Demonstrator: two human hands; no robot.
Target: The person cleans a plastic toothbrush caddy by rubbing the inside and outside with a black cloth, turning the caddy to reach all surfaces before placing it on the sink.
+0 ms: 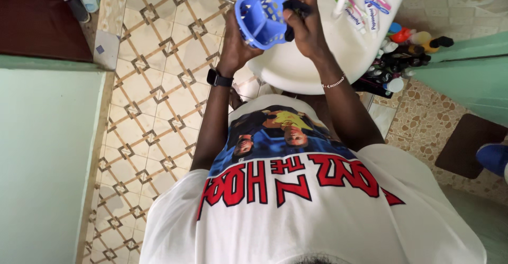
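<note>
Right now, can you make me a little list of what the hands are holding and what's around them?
left hand: holds the blue holey plastic basket from below
right hand: presses a dark cloth against the basket's side
place: over a white sink
on the sink's rim: toothbrushes and tubes
beside the sink: a cluster of bottles
floor: patterned tiles
left wrist: black watch

A tiled floor (159,94) with a brown diamond pattern spread at nine o'clock, pale green walls (42,158) flanked it, and a brown mat (468,145) lay at three o'clock.
</note>
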